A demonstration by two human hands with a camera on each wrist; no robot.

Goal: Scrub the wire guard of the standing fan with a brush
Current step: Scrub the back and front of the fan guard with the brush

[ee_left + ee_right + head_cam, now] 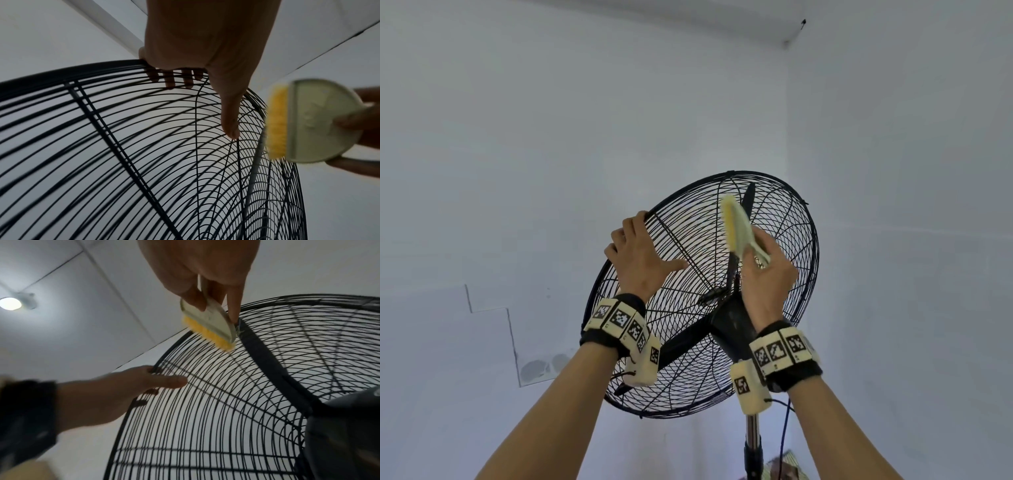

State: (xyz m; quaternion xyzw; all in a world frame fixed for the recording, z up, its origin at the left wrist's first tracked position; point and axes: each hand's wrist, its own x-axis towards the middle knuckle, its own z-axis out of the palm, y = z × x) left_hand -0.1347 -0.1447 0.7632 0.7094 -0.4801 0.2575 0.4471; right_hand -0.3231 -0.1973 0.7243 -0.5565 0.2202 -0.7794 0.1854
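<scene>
The standing fan's black wire guard (688, 240) tilts toward me, and I see it from its motor side. My left hand (643, 253) grips the guard's upper left rim, fingers curled over the edge (172, 79) and thumb lying along the wires (230, 121). My right hand (763, 270) holds a pale brush (736, 226) with yellow bristles by its back. The bristles (207, 334) touch the wires near the top of the guard (226, 402), beside a black strut. The brush (308, 121) looks blurred in the left wrist view.
The black motor housing (729, 325) sits between my wrists on a metal pole (752, 442), with a blue cable (786, 421) hanging beside it. White walls meet in a corner behind the fan. A ceiling lamp (10, 303) is lit. A patterned item (787, 469) lies by the pole's foot.
</scene>
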